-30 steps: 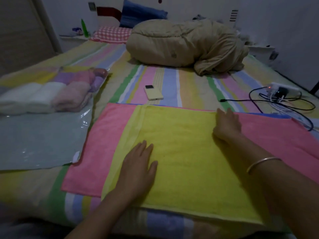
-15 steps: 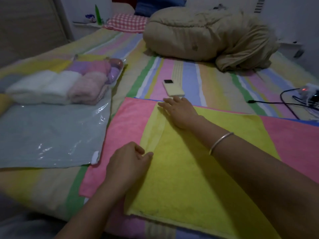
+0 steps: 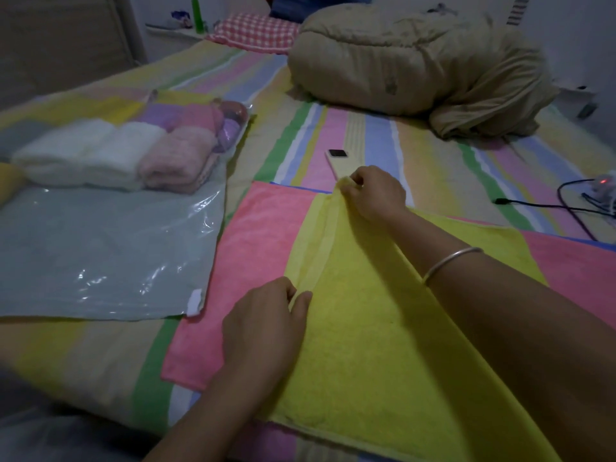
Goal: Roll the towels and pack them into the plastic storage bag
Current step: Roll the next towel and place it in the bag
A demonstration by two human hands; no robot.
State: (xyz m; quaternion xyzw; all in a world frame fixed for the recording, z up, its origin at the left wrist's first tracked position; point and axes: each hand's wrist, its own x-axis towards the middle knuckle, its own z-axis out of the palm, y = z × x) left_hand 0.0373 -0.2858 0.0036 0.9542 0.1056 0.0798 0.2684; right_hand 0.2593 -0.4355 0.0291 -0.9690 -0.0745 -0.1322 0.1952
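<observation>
The yellow towel lies flat atop a pink towel, beside the plastic storage bag. The right hand pinches its far left corner and the left hand pinches the same edge nearer. It looks soft, light and floppy; best taken by that edge.

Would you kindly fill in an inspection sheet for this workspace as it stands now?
Surface: bed with a striped sheet, in dim light.
Job's things: yellow towel lies on the pink towel. The bag lies to their left, with rolled towels apparently inside its far end.
Clutter: phone just beyond the yellow towel's far corner; bunched quilt farther back.
Grippers: left hand pinches the yellow towel's left edge; right hand pinches its far left corner, slightly lifted.
Cables: black cable on the sheet at far right, running to a white device with a red light.
Surroundings: checked pillow and green bottle at the bed's head.
</observation>
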